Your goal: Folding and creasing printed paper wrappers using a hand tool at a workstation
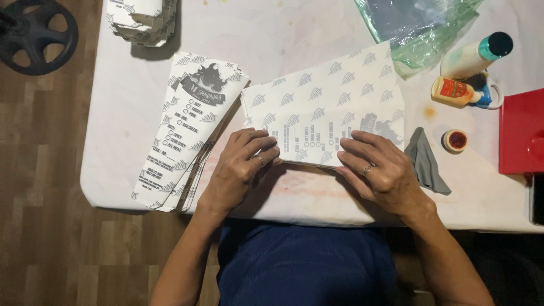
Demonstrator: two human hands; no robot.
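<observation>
Under both bare hands, left hand (241,164) and right hand (379,170), lies a matt white paper sheet (323,107) printed in dull grey, creased flat. Just left of the left hand sits a stack of paper sleeves (187,130) with the same matt finish. The surface (294,34) is covered in pale, stained, slightly wrinkled cloth. Right of the right hand lie a soft grey rag (426,161), glossy plastic glue bottles (456,90), crinkled shiny green plastic film (419,28) and a smooth red box (521,133). The floor (39,187) looks like wood.
</observation>
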